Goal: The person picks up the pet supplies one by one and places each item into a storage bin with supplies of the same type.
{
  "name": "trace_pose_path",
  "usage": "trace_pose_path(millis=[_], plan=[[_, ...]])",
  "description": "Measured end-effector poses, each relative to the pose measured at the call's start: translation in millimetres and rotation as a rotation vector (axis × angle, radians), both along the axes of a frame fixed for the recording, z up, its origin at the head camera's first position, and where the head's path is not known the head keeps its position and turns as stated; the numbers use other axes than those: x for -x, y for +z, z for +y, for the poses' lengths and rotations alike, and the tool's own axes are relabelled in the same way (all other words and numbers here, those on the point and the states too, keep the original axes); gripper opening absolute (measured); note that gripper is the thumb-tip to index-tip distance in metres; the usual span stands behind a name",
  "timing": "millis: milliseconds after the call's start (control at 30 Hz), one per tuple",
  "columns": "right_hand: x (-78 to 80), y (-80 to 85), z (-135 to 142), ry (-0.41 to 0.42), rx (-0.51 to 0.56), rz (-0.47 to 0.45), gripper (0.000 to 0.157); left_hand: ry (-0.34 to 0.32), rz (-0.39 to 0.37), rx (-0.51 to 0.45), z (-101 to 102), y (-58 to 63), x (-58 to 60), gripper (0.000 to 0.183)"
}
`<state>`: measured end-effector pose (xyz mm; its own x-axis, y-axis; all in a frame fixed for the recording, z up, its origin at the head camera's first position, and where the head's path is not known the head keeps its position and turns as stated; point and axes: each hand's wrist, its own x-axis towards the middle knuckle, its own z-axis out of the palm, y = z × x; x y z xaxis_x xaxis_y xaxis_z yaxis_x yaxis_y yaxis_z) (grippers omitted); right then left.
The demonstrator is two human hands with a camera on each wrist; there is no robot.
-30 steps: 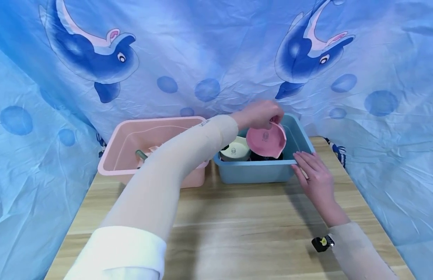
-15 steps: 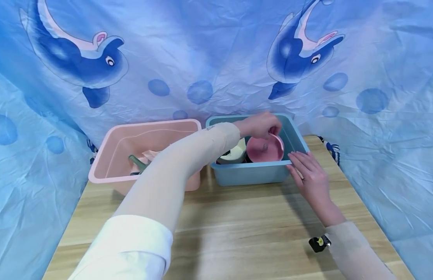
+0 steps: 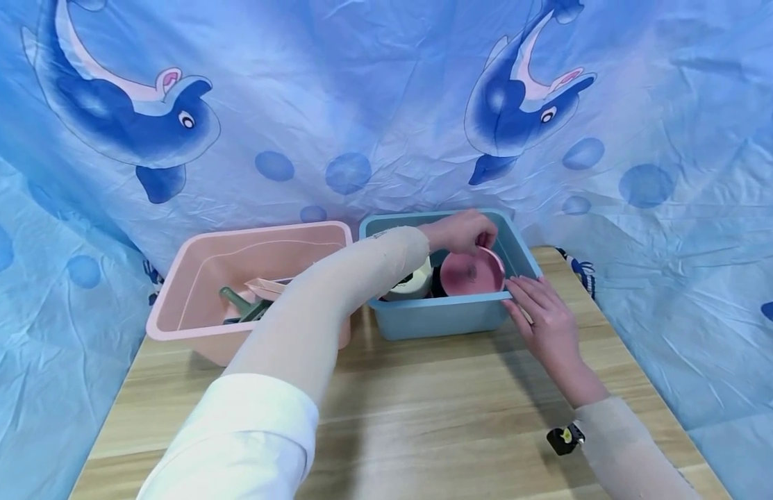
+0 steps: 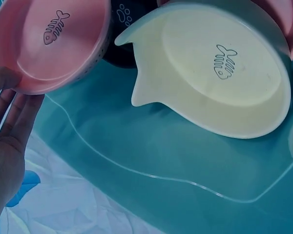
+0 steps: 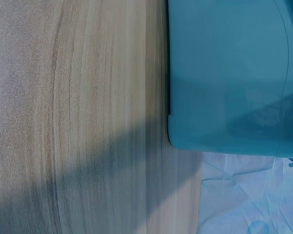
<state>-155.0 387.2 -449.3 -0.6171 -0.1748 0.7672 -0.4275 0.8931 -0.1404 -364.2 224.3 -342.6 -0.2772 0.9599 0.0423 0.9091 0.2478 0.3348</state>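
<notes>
My left hand [image 3: 466, 232] reaches down into the blue bin [image 3: 445, 316] and pinches the rim of a pink pet bowl [image 3: 470, 274]. In the left wrist view this pink bowl has a fishbone print, with the thumb over its edge and the fingers beneath. Beside it in the bin is a cream, cat-eared bowl [image 4: 224, 73] with the same print. Part of a black item with a paw print [image 4: 122, 29] shows between and under them. My right hand [image 3: 545, 316] rests on the bin's front right corner, fingers straight over the rim, thumb against the outer wall.
A pink bin [image 3: 186, 333] stands left of the blue one, holding a green-handled item [image 3: 236, 300] and other things partly hidden by my left sleeve. Both bins sit on a wooden table [image 3: 436, 417]. A blue dolphin-print curtain [image 3: 348, 90] hangs behind and beside the table.
My left hand has lowered the pink bowl into the blue bin, and it now sits deeper beside the cream bowl. The right hand stays on the rim. The head view has shifted slightly.
</notes>
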Motion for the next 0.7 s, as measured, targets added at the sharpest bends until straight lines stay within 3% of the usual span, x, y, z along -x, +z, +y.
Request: trace_pose_path(millis=[267,467,700], plan=[[1.0,1.1,-2,0.018,0.028,0.011,0.045,0.020,-0.005,0.004,4,-14.1,9.3,0.005],[0.8,-0.1,-2,0.017,0.021,0.011,0.045,-0.022,0.035,0.013,3,-21.5,14.0,0.006],[2.0,-1.9,-2,0.023,0.034,0.032,0.047,-0.063,0.081,0.054,2,-13.9,18.4,0.015]])
